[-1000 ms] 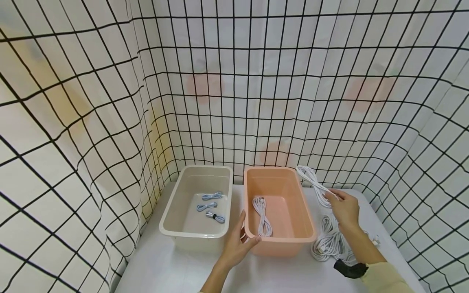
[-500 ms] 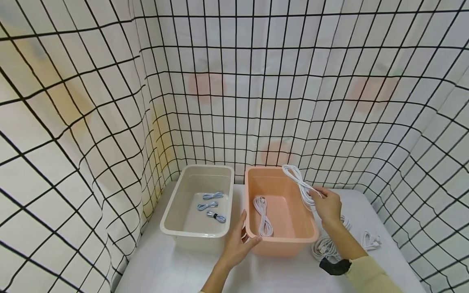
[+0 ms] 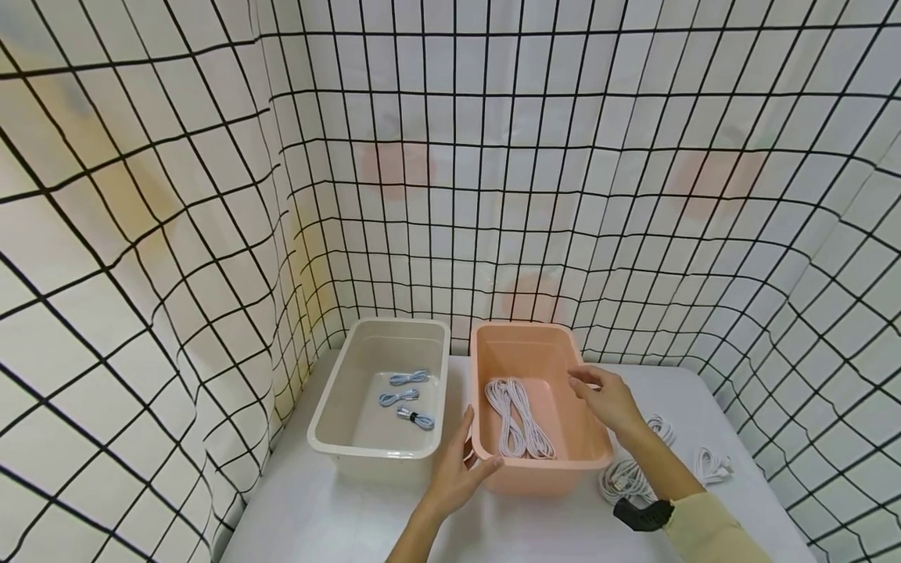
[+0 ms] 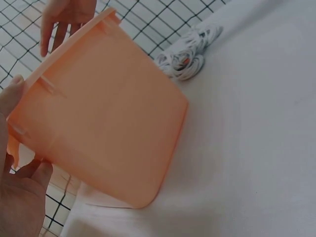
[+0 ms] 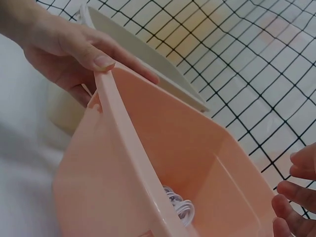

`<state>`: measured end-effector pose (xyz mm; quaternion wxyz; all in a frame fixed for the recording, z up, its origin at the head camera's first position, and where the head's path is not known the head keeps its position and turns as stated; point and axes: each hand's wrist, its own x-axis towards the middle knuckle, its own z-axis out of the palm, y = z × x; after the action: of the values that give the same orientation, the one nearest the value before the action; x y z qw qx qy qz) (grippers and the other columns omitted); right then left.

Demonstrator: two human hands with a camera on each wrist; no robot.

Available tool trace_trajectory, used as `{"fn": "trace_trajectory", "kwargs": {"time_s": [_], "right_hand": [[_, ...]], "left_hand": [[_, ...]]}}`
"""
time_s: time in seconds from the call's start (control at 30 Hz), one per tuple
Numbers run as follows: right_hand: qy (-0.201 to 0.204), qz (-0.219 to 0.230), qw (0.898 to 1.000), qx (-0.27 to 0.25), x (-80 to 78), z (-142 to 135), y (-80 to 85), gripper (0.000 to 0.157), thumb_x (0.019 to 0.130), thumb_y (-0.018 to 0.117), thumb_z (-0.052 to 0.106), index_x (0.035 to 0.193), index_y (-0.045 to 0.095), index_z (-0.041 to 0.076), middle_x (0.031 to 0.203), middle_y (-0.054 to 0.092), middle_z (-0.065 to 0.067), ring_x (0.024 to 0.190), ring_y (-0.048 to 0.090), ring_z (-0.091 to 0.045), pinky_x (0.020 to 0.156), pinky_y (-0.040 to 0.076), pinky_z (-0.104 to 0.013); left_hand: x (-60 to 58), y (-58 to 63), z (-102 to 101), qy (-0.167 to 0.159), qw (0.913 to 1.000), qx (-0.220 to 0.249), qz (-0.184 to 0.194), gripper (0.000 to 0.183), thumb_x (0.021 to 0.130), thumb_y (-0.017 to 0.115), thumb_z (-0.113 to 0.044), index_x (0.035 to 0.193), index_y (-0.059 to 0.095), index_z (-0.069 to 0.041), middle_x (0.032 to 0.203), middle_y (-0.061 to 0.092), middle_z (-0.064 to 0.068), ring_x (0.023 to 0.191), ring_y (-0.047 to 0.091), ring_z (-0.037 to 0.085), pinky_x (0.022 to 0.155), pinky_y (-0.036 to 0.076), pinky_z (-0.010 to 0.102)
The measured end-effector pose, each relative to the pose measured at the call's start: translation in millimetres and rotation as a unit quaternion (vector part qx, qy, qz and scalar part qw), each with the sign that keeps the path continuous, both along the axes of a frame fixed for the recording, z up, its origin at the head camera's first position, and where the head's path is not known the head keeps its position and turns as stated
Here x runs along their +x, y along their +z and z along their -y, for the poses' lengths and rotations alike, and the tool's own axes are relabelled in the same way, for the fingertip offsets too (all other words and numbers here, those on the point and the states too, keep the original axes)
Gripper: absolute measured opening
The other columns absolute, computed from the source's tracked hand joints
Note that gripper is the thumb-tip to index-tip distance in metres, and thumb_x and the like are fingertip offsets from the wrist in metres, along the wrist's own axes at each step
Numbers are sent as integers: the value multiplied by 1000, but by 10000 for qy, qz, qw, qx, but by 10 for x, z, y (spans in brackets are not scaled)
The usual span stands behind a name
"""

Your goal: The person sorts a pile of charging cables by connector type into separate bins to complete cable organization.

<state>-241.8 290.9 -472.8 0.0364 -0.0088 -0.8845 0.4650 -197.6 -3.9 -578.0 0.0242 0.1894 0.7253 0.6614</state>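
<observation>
Cables point(image 3: 623, 480) lay right of the peach bin point(image 3: 542, 478), nearside of the closer right hand point(image 3: 607, 399), its loose fingers empty; the left hand point(image 3: 449, 478) gripped the bin. From afar, I couldn't tell the half-hidden cables' long axis.

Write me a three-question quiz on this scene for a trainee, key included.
1. Count: how many coiled white cables lie inside the peach rectangular plastic bin?
2. True or false: the right hand is holding a cable.
3. Multiple choice: where does the left hand grip the peach bin?
A) The far right corner
B) The near left corner
C) The middle of the right rim

Key
1. Two.
2. False; it holds nothing, close to the peach bin's right rim.
3. B.
</observation>
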Motion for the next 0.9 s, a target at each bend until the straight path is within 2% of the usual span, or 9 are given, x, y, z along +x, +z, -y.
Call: {"fn": "trace_trajectory", "kwargs": {"time_s": [0.17,0.37,0.6,0.73,0.9], "right_hand": [[32,70,10000,-34,26,-45,-15,44,107,60,28,141,60,1,132,64,-21,108,67,-33,86,59,-39],[99,56,9999,-54,48,-99,-37,47,105,64,30,141,60,0,134,64,-21,112,65,-36,86,60,-41],[160,-46,9998,59,61,-159,-36,51,102,68,36,139,61,1,130,66,-19,109,65,-34,81,61,-42],[186,-203,9992,274,79,-208,-10,50,102,68,36,138,62,0,128,67,-19,110,65,-36,87,58,-48],[113,-110,9992,379,118,-278,18,48,104,65,32,140,60,0,133,64,-23,118,60,-43,96,52,-60]], "left_hand": [[23,3,-12,-62,9999,82,50,99,94,79,-28,167,14,-11,170,14,18,143,36,48,110,42,48],[42,20,-24,-46,9999,77,77,99,94,80,-29,167,15,-11,170,15,18,143,37,48,110,43,47],[30,11,-18,-48,9999,88,48,98,94,79,-24,167,14,-11,170,14,18,142,38,48,110,42,46],[26,7,-8,-64,9999,140,46,98,94,79,-24,167,14,-11,170,14,18,142,38,49,110,42,47],[20,12,2,-79,9998,196,42,99,94,80,-27,167,15,-12,170,14,18,142,38,48,110,42,47]]}}
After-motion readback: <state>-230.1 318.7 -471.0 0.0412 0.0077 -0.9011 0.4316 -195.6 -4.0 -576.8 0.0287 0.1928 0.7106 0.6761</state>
